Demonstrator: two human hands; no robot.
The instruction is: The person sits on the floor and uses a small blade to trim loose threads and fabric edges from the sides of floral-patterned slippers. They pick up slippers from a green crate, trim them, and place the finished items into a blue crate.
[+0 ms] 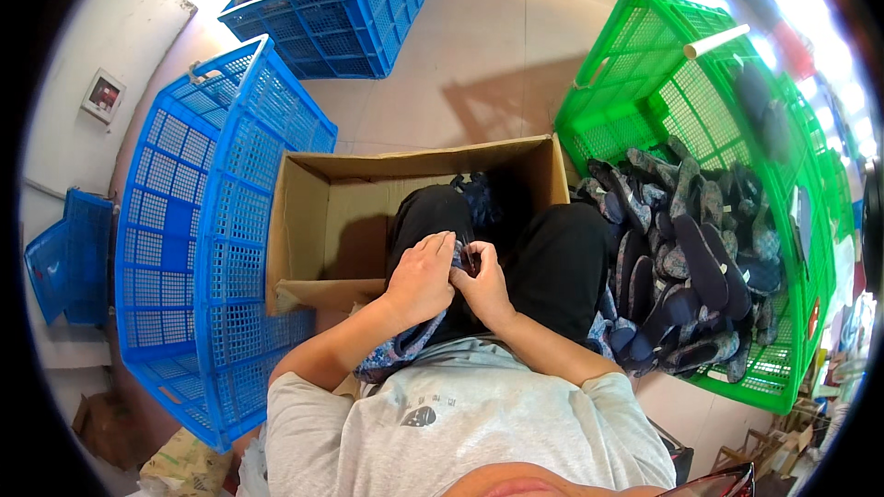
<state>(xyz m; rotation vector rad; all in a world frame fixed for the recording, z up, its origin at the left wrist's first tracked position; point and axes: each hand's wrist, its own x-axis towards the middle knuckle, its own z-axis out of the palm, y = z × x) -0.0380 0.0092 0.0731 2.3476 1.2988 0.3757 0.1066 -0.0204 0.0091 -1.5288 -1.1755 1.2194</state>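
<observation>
Two hands meet over the person's lap: the left hand (421, 278) is closed around the upper end of a patterned blue-grey fabric shoe piece (405, 345), which trails down under the left forearm toward the grey shirt, while the right hand (482, 283) pinches narrowly at its top edge, fingertips touching those of the left. Just beyond the knees stands an open cardboard box (322, 212), with another small patterned piece (479, 198) lying inside against its far right corner. To the person's right, touching the leg, a green plastic crate (645, 83) lies tipped, spilling a heap of dark insoles and shoe pieces (686, 267). On the left a blue crate (184, 248) stands on its side, near the box; a second blue crate (350, 9) sits farther off on the tiled floor. The hanging end of the held piece looks loose; it could slip from so small a pinch, or snag on the forearm, and the crowded heap may slide against the leg.
</observation>
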